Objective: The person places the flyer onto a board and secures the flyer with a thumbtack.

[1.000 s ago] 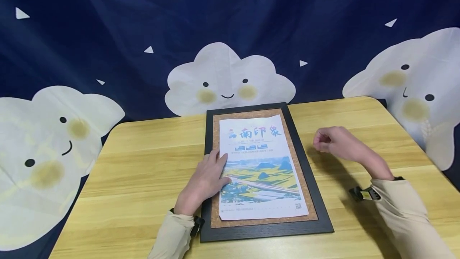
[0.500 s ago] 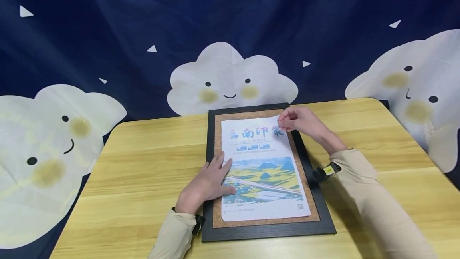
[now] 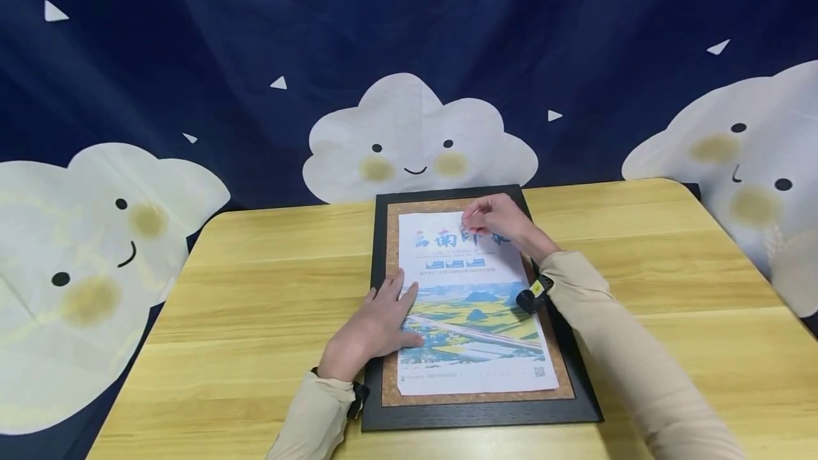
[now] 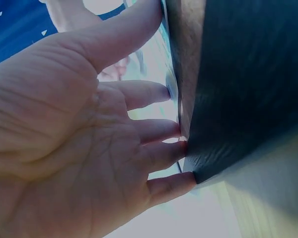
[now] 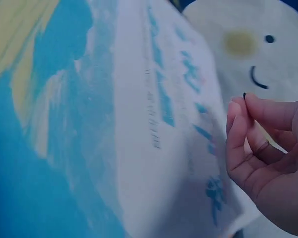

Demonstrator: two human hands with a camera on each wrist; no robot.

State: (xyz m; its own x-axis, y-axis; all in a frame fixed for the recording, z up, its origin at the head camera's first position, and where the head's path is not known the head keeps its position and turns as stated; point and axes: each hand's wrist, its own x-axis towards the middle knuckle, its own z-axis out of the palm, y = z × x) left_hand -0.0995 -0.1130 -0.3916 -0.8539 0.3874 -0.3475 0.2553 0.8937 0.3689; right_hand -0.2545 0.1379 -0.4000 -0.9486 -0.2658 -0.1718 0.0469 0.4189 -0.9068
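A printed poster [image 3: 473, 375] with a landscape and large blue lettering lies on a cork board [image 3: 557, 353] with a black frame [image 3: 479, 415]. My left hand [image 3: 377, 321] rests with spread fingers over the poster's left edge; the left wrist view shows its fingertips along the paper, cork and frame. Over the top of the poster, toward its right side, is my right hand [image 3: 501, 218]. Its thumb and forefinger pinch a tiny dark pin-like thing [image 5: 245, 95], mostly hidden by the fingertips. Part of the lettering is covered by this hand.
The board lies on a light wooden table [image 3: 268, 289], its top end close to the table's far edge. Behind hangs a dark blue cloth [image 3: 409, 13] printed with smiling clouds. The right forearm crosses the board's right side.
My right hand has come from the table right of the board to the poster's top right corner, then further left along its top. The left hand has slid slightly down the poster's left edge.
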